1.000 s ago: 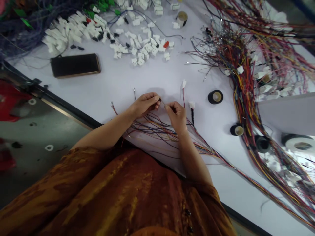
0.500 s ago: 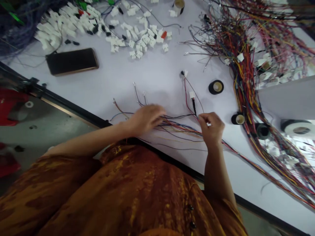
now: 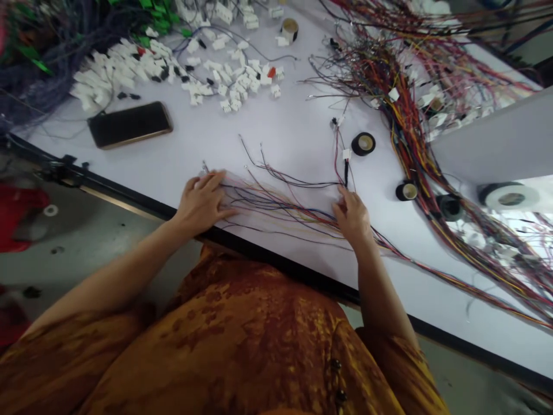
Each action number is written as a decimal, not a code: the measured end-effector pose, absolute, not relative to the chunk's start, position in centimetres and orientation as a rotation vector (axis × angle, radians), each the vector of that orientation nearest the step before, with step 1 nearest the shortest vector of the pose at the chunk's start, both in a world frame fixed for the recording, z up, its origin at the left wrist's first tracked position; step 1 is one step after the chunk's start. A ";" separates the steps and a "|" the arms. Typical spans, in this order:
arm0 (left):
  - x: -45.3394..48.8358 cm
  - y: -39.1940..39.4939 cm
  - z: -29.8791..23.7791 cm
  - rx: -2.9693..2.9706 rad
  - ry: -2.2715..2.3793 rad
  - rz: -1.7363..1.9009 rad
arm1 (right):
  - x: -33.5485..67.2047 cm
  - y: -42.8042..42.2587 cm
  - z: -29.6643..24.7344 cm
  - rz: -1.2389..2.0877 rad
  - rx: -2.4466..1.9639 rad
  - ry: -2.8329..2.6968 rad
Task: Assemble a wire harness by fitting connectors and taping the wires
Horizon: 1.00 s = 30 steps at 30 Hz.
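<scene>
Since half a second earlier, the left hand (image 3: 201,202) had moved leftward along the loose wires (image 3: 280,204) toward their far ends, and the right hand (image 3: 355,216) had come nearer the short black-wrapped branch (image 3: 346,173). At far left, a tangle of purple wires (image 3: 73,52) lay on the white table (image 3: 259,127), and beside it spread a heap of white connectors (image 3: 108,72), with a dark phone (image 3: 131,125) resting below them. Next came the left hand, its fingers spread and its thumb well apart from them, laid over the left end of the wires; a metal tip showed just past its fingertips. From there the wires fanned across the table near its black edge (image 3: 280,259), drawing closer together toward the right hand, while a few thin dark ones angled away above the rest. The right hand rested over the bundle with fingers bent; whether they pinched any wire could not be told. Just above it stood out the black-wrapped branch, tipped by a white plug (image 3: 346,154). Farther right were a black tape roll (image 3: 356,145), a smaller roll (image 3: 401,191), and then a thick multicoloured harness (image 3: 404,129) running down the table.
</scene>
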State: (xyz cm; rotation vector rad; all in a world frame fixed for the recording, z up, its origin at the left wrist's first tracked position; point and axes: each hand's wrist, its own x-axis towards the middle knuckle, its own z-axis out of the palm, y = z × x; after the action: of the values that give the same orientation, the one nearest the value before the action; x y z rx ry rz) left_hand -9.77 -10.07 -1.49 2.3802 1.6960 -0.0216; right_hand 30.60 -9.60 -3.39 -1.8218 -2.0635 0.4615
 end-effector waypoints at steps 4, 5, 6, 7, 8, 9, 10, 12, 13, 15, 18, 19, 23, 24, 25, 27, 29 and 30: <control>-12.0 -8.7 -0.9 2.226 1.694 0.079 | 32.7 -12.1 -2.6 0.538 -1.791 -1.978; -12.4 -8.2 -0.6 2.147 1.695 0.197 | 33.1 -12.7 -2.2 0.538 -1.823 -1.965; -12.8 -7.8 -0.2 2.055 1.714 0.344 | 33.4 -13.2 -1.9 0.532 -1.861 -1.955; -12.9 -7.4 0.2 1.967 1.756 0.501 | 33.6 -13.7 -1.5 0.529 -1.895 -1.948; -12.9 -7.0 0.7 1.905 1.813 0.653 | 33.7 -14.1 -1.1 0.532 -1.917 -1.947; -12.7 -6.7 1.3 1.886 1.872 0.783 | 33.8 -14.5 -0.8 0.542 -1.926 -1.957; -12.3 -6.5 1.8 1.912 1.914 0.879 | 33.8 -14.8 -0.5 0.552 -1.923 -1.975; -11.2 -6.5 2.6 2.064 1.882 0.936 | 33.8 -15.3 0.0 0.548 -1.905 -2.022; -10.6 -6.6 2.8 2.150 1.789 0.888 | 34.0 -15.6 0.1 0.526 -1.904 -2.044; -9.4 -7.2 2.6 2.282 1.525 0.672 | 34.5 -16.2 0.1 0.451 -1.919 -2.068; -8.3 -8.2 1.2 2.349 1.273 0.335 | 35.4 -17.2 -0.3 0.338 -1.929 -2.121; -8.1 -8.5 0.6 2.362 1.257 0.266 | 35.7 -17.5 -0.5 0.312 -1.923 -2.145; -7.4 -9.0 -0.9 2.437 1.296 0.131 | 35.9 -18.2 -1.1 0.261 -1.906 -2.188; -7.1 -9.1 -1.1 2.454 1.305 0.119 | 35.7 -18.3 -1.2 0.262 -1.912 -2.179; -6.9 -9.1 -1.1 2.466 1.313 0.113 | 35.5 -18.3 -1.2 0.270 -1.921 -2.166; -6.3 -9.0 -0.9 2.482 1.323 0.105 | 35.2 -18.3 -1.1 0.297 -1.935 -2.141; -5.9 -8.9 -0.7 2.500 1.330 0.090 | 34.9 -18.4 -1.1 0.320 -1.928 -2.133; -5.6 -8.8 -0.7 2.510 1.331 0.079 | 34.9 -18.4 -1.1 0.328 -1.919 -2.133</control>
State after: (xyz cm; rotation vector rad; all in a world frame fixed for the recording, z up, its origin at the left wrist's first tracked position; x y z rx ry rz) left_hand -5.65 -8.84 -0.67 2.5102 1.3315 0.0788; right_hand 34.87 -18.40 -1.08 -1.9194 -2.1331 0.3278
